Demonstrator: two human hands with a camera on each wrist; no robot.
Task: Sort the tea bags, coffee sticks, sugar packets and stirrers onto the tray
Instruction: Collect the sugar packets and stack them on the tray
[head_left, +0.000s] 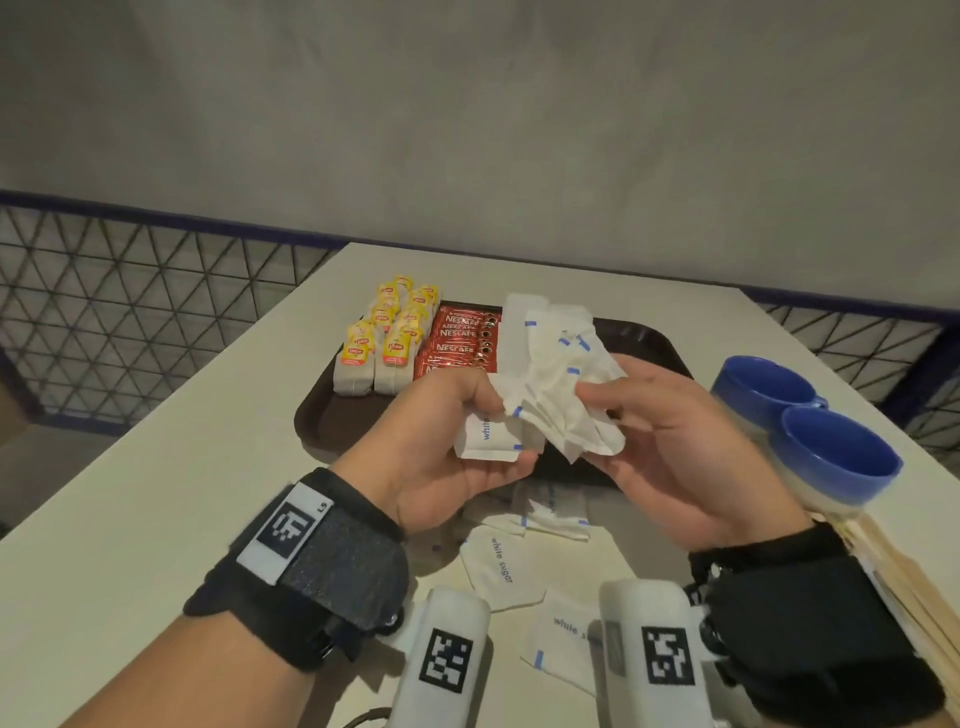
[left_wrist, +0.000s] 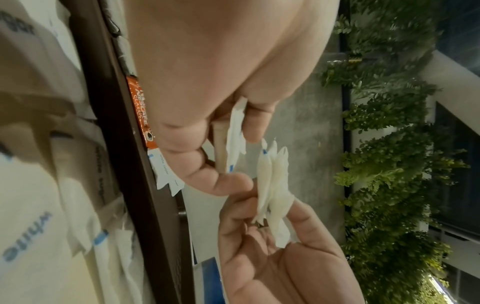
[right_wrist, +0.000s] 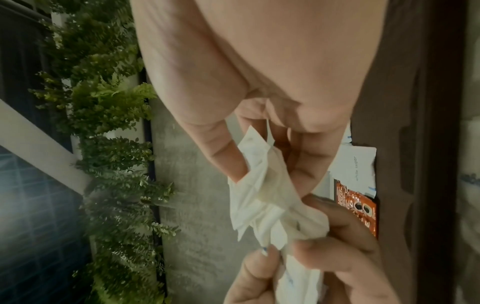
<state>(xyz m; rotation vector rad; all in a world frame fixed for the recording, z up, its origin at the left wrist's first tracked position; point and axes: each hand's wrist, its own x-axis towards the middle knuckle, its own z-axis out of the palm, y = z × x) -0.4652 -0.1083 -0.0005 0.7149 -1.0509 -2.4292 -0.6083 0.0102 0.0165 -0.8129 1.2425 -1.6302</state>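
Note:
Both hands hover over the near edge of the dark brown tray (head_left: 319, 415). My left hand (head_left: 493, 431) pinches a few white sugar packets (head_left: 485, 441), seen edge-on in the left wrist view (left_wrist: 235, 133). My right hand (head_left: 597, 421) grips a crumpled fan of sugar packets (head_left: 556, 374), which shows as a white bunch (right_wrist: 259, 185) in the right wrist view. On the tray lie yellow-tagged tea bags (head_left: 382, 343) at the left, red coffee sticks (head_left: 457, 338) beside them, then a stack of sugar packets (head_left: 514, 327). Wooden stirrers (head_left: 893, 566) lie at the right.
Several loose sugar packets (head_left: 501, 566) lie on the white table (head_left: 156, 493) below my hands. Two blue cups (head_left: 831, 452) stand at the right, close to my right wrist. A wire mesh fence (head_left: 130, 312) runs behind the table's far and left edges.

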